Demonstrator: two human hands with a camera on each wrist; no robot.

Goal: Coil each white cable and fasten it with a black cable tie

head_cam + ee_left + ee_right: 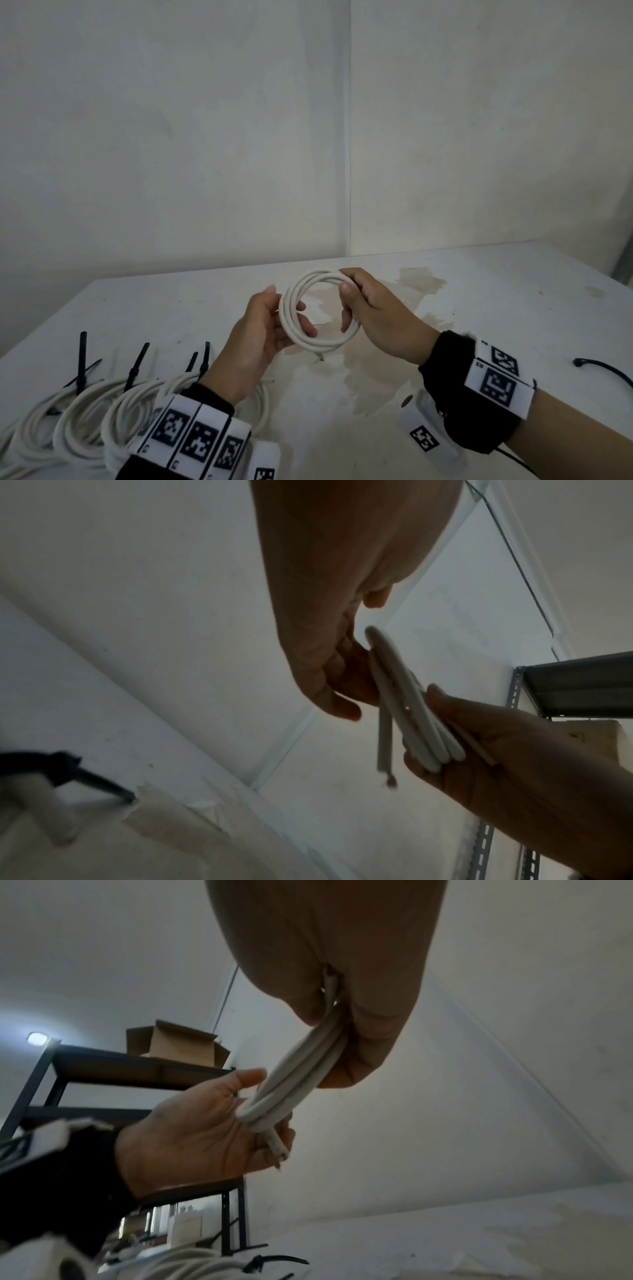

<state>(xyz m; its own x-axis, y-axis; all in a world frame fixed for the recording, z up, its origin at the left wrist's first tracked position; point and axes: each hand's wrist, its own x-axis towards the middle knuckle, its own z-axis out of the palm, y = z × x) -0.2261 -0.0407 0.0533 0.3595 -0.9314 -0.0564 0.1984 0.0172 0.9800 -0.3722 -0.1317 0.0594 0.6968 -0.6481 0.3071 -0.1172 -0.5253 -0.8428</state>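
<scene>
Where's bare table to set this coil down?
Free: the stained patch under the coil, and the far right stretch toward the wall. Crowded: near left, tied coils; a black tie lies at the right edge.

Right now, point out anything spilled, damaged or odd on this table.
A brownish stain spreads over the white table, beneath the coiled cable held by both the left hand and right hand. Whether it is wet cannot be told. Nothing looks broken.

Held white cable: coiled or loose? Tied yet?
Coiled, not tied: the white cable forms stacked loops, held by left hand and right hand; no black tie shows on it.
</scene>
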